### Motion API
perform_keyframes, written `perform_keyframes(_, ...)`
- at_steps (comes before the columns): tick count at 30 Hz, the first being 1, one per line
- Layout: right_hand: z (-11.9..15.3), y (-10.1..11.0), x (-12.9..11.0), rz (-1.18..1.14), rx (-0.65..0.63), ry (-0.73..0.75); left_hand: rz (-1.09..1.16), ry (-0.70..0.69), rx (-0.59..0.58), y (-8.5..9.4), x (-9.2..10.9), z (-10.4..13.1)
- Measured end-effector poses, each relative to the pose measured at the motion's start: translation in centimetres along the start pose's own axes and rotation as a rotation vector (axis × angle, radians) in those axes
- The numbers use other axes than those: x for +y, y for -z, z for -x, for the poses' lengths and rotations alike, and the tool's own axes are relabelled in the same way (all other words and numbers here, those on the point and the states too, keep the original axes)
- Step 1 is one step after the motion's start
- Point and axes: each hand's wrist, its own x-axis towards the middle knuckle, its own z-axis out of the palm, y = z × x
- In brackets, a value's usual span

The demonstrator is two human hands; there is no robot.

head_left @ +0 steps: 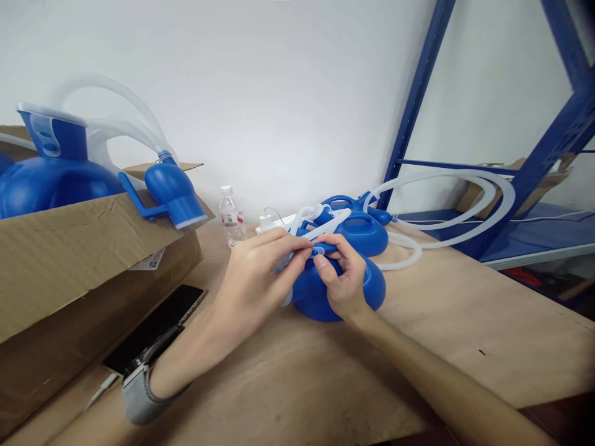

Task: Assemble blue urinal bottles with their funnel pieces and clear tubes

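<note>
A clear tab (318, 251) is being finger-pinched by the left hand (255, 263), the near blue bottle (374, 288) by the right hand (346, 279), slippage being risked by rolling.

Head cam; looks fwd & down; tabletop (260, 384) close below

The left hand (258, 266) and right hand (346, 279) partly hide the blue container (313, 300), the view's left edge crops the cardboard box (69, 266), and the bottle label (231, 218) is unreadably small.
</note>
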Motion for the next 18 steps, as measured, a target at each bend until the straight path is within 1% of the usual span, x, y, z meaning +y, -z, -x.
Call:
perform_keyframes(2,-0.1,0.0,-0.1,0.006,0.014,-0.019,-0.004,0.008,0.001,0.1,-0.1,-0.1)
perform_keyframes(8,-0.2,0.0,-0.2,0.014,0.044,0.028,-0.015,-0.018,-0.029,0.2,-0.4,-0.1)
perform_keyframes(12,0.0,0.2,-0.2,0.059,0.031,0.031,-0.052,-0.030,-0.007,0.0,-0.6,0.1)
perform_keyframes(15,0.0,0.2,-0.3,0.089,0.022,0.057,-0.116,-0.058,0.007,-0.2,-0.9,0.4)
perform_keyframes(18,0.0,0.2,-0.4,0.086,0.026,0.082,-0.144,-0.116,0.005,-0.1,-1.4,0.6)
